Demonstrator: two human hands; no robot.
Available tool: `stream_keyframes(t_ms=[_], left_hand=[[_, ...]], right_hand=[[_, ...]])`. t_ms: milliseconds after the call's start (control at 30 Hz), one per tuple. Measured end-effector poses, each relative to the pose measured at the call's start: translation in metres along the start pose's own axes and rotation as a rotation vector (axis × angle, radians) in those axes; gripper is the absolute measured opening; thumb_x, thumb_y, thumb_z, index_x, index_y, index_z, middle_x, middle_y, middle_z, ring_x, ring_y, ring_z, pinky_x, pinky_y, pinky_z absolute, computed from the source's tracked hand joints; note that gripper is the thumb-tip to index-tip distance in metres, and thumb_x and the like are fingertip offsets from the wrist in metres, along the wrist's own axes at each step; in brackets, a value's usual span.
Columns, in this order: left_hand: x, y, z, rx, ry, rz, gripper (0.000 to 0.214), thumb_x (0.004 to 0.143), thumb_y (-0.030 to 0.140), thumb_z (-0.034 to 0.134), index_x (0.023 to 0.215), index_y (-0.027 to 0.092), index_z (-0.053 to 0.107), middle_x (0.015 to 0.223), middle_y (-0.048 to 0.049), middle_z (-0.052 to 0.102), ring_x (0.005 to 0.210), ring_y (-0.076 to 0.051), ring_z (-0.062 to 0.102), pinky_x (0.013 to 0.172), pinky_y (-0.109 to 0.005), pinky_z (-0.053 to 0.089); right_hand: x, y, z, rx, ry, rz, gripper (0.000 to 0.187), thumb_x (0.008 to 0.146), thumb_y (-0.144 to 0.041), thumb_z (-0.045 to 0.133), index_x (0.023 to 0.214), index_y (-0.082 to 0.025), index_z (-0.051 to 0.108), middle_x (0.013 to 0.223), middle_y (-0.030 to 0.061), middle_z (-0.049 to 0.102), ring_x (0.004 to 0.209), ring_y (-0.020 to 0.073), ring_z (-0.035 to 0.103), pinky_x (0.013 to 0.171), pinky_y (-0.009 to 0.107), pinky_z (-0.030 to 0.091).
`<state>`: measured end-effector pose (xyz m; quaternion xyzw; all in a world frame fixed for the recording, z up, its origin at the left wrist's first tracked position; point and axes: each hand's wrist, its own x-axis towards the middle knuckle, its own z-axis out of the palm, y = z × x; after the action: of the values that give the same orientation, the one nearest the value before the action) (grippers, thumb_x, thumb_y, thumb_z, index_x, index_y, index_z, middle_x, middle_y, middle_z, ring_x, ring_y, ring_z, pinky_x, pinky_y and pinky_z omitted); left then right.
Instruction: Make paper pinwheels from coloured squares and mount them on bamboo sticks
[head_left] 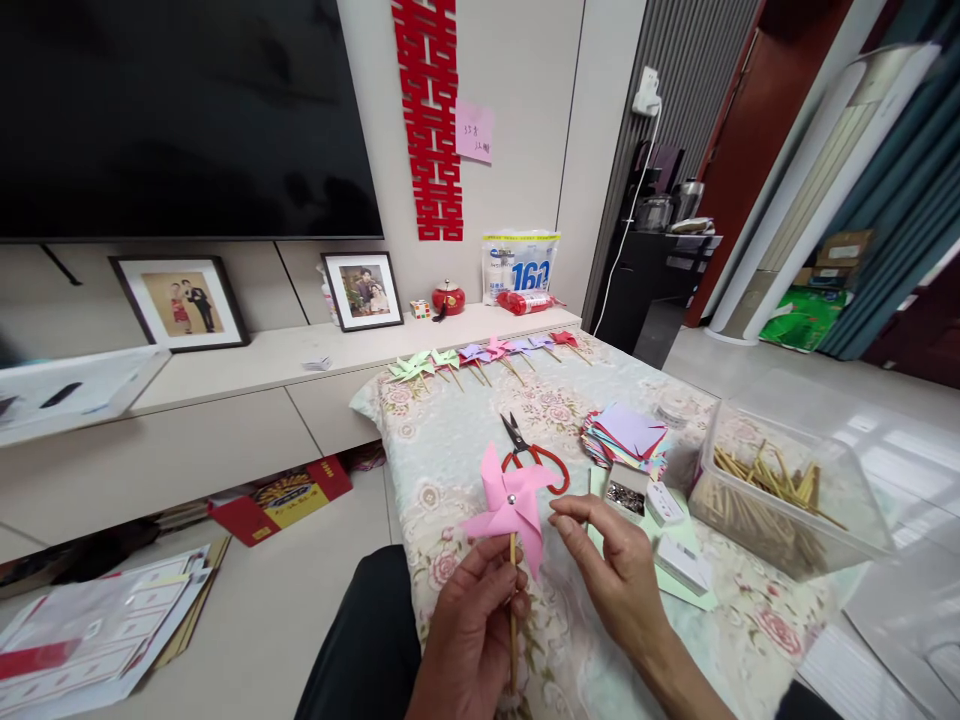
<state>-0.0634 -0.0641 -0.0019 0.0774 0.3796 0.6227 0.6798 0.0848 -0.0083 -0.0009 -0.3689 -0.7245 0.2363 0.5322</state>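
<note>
In my left hand (480,620) I hold a pink paper pinwheel (499,515) by its thin wooden stick (513,640), fingers closed around it just below the blades. A round silver pin sits at the pinwheel's centre. My right hand (611,560) is just right of the blades, apart from them; its thumb and index fingertips are drawn close together, and nothing shows between them. Behind the pinwheel lie scissors (559,468) with red handles. A small open box of metal fasteners (627,494) stands beyond my right hand.
Several finished pinwheels (495,348) line the far edge of the flowered tablecloth (450,470). Coloured paper sheets (626,435) are stacked at right, near small white boxes (682,563) and a clear plastic bin (795,540) of sticks. A white cabinet (300,365) stands behind the table.
</note>
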Motion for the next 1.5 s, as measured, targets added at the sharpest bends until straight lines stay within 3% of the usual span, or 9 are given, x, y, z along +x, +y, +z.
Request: stream_keyframes(t_ms=[167,567,733,867,1133,1500], left_hand=[[0.0,-0.002,-0.002,-0.012,-0.007,0.007,0.041,0.048,0.02,0.095,0.084,0.013,0.078,0.072,-0.0011,0.066,0.057,-0.006,0.05,0.053,-0.017,0.047],[0.0,-0.006,0.0,-0.019,0.04,0.008,0.042,0.043,0.019,0.097,0.08,0.014,0.078,0.072,-0.0005,0.066,0.056,-0.006,0.051,0.052,-0.017,0.046],[0.0,-0.003,0.0,-0.054,0.029,0.028,0.044,0.046,0.017,0.096,0.086,0.014,0.077,0.083,-0.003,0.069,0.064,-0.009,0.057,0.06,-0.02,0.051],[0.001,-0.001,0.002,-0.055,0.03,0.066,0.042,0.048,0.016,0.095,0.086,0.014,0.077,0.083,-0.0031,0.069,0.068,-0.009,0.058,0.063,-0.021,0.052],[-0.002,-0.017,0.005,-0.094,-0.076,0.017,0.029,0.055,0.015,0.091,0.081,0.018,0.079,0.077,-0.0012,0.07,0.064,-0.009,0.058,0.061,-0.018,0.048],[0.0,-0.026,0.003,-0.047,-0.026,0.011,0.032,0.051,0.015,0.092,0.079,0.016,0.078,0.074,-0.0011,0.068,0.061,-0.008,0.056,0.059,-0.02,0.047]], right_hand=[[0.001,-0.002,0.004,0.014,-0.065,-0.09,0.025,0.096,-0.015,0.059,0.116,-0.027,0.069,0.098,0.0024,0.075,0.092,0.017,0.07,0.081,0.027,0.053],[0.001,-0.003,0.004,0.017,-0.122,-0.123,0.024,0.097,-0.014,0.057,0.113,-0.026,0.07,0.101,0.0047,0.074,0.093,0.0177,0.069,0.081,0.027,0.054],[0.0,0.0,0.003,-0.005,-0.043,-0.099,0.025,0.096,-0.013,0.059,0.116,-0.026,0.067,0.095,0.0029,0.072,0.087,0.0171,0.068,0.077,0.027,0.053],[0.0,-0.002,0.004,-0.074,-0.016,-0.187,0.017,0.094,-0.011,0.06,0.105,-0.023,0.065,0.095,0.0055,0.068,0.09,0.0202,0.065,0.077,0.032,0.053],[-0.004,-0.004,0.011,-0.284,-0.069,-0.337,0.023,0.09,-0.01,0.062,0.11,-0.02,0.062,0.099,0.0094,0.06,0.091,0.0252,0.057,0.076,0.041,0.048],[-0.005,0.001,0.008,-0.321,-0.094,-0.361,0.022,0.093,-0.011,0.06,0.113,-0.02,0.058,0.099,0.0095,0.059,0.092,0.0253,0.054,0.076,0.042,0.046]])
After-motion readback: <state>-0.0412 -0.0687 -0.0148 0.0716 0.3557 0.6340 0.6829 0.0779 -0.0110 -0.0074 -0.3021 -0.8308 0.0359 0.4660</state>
